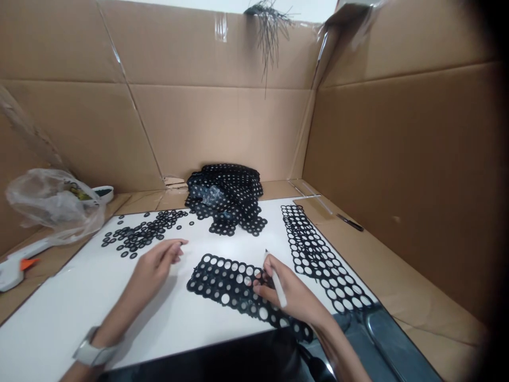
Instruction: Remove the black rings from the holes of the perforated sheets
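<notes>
The black perforated sheet (229,285) is lying before you on the white tabletop (47,330), some holes showing white, others grey. At its three o'clock, your right hand (295,297) is gripping a white pen-like tool (279,291), fingers curled closed around its barrel. At ten o'clock, your left hand (157,263) is hovering, thumb and forefinger nearly meeting; I cannot tell whether they are pinching anything. Loose black discs (145,232) are lying past it, a perforated heap (242,183) is sitting at twelve, and black lattice strips (312,253) are lying at two.
</notes>
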Motion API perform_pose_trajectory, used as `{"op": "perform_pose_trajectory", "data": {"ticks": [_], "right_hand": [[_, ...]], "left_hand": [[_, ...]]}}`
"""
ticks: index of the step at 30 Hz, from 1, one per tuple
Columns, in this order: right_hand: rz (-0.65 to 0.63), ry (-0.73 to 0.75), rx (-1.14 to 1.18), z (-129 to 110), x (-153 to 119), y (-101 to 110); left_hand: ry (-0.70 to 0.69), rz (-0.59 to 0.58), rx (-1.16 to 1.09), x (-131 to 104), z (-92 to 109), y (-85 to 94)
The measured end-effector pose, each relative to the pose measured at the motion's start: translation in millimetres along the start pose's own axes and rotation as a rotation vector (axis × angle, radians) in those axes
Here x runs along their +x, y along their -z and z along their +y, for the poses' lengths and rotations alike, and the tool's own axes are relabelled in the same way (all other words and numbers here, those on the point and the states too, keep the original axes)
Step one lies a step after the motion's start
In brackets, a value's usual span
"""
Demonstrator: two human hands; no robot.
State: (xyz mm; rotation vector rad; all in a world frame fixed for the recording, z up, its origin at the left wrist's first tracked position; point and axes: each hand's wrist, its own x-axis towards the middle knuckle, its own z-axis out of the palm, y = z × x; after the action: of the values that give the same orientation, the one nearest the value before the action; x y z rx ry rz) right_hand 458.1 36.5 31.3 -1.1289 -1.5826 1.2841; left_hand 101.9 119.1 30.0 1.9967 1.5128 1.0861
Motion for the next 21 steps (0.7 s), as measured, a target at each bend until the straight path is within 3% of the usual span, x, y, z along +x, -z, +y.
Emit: {"op": "perform_pose_trajectory", "data": {"ticks": [3,6,8,14,18,21], "right_hand": [[0.014,-0.049,-0.135,-1.2,-3.5,10.0],[0.012,-0.041,-0.187,-3.7,-6.3,15.0],[0.002,-0.02,-0.189,-5.4,-7.9,15.8],[0.001,0.015,-0.169,-6.0,-8.2,13.1],[-0.053,0.038,-0.109,-2.6,-6.2,13.4],[-0.053,0.031,-0.15,-3.9,-6.5,16.7]], "left_hand": [[-0.072,0.031,0.358,5.4,-28.4,29.2],[-0.157,0.035,0.539,-3.7,-30.1,30.6],[-0.227,-0.028,0.466,-13.6,-13.0,17.3],[-0.348,-0.422,0.189,-18.6,58.7,-41.5],[-0.352,-0.546,0.073,-8.5,73.3,-67.7],[-0.279,-0.601,0.012,-7.6,74.5,-74.2]]}}
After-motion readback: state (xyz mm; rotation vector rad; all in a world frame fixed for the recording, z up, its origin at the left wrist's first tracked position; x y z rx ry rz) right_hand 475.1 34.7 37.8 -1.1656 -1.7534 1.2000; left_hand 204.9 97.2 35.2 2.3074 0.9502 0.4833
